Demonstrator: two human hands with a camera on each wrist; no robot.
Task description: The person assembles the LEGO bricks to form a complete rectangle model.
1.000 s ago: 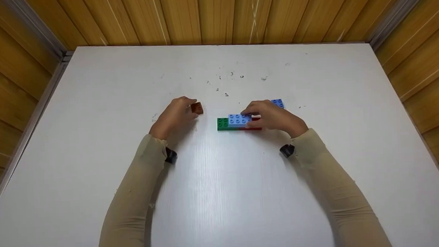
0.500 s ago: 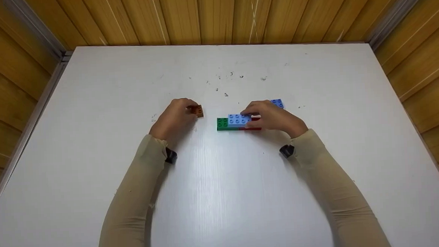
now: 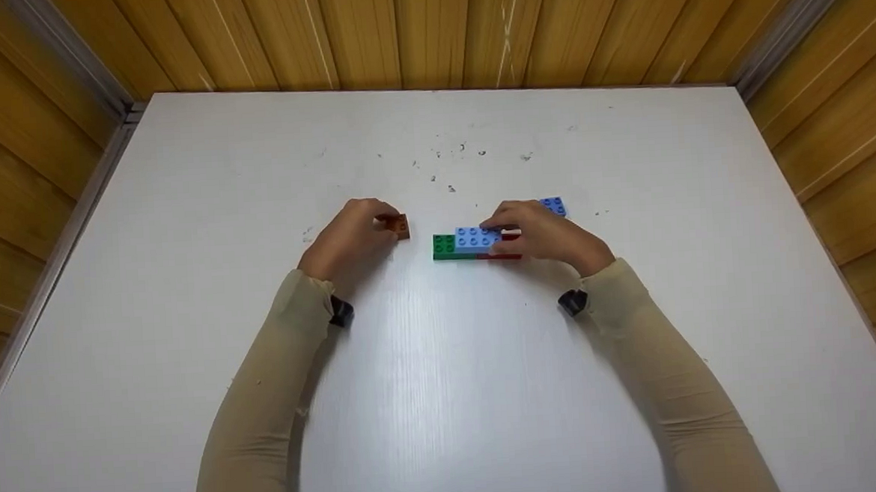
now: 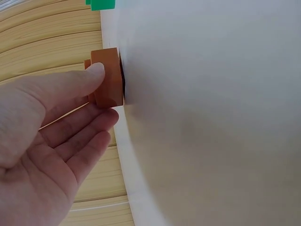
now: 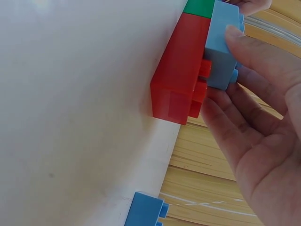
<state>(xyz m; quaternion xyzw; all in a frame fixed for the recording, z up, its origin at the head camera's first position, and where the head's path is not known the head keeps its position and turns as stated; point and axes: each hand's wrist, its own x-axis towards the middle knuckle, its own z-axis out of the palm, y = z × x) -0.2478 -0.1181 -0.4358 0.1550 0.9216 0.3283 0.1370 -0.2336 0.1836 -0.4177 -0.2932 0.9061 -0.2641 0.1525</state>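
Observation:
My left hand (image 3: 351, 235) pinches an orange-brown toy building brick (image 4: 107, 77) between thumb and fingers, close over the white table. To its right stands a small assembly: a green brick (image 3: 444, 246) and a red brick (image 5: 178, 70) end to end, with a light blue brick (image 3: 475, 239) on top bridging the two. My right hand (image 3: 538, 229) grips the light blue brick, thumb on its near side and fingers behind. Several round studs show on the blue top in the head view. Part of the red brick is hidden under my right hand there.
Another blue brick (image 5: 143, 210) lies on the table just beyond my right hand, partly covered by it in the head view. Dark specks mark the white table (image 3: 416, 397) behind the bricks. Wood-patterned panels (image 3: 427, 33) stand along the back and sides.
My left hand has shifted the orange-brown brick slightly toward me and turned it so more of its studs show. My right hand and the assembly have hardly moved.

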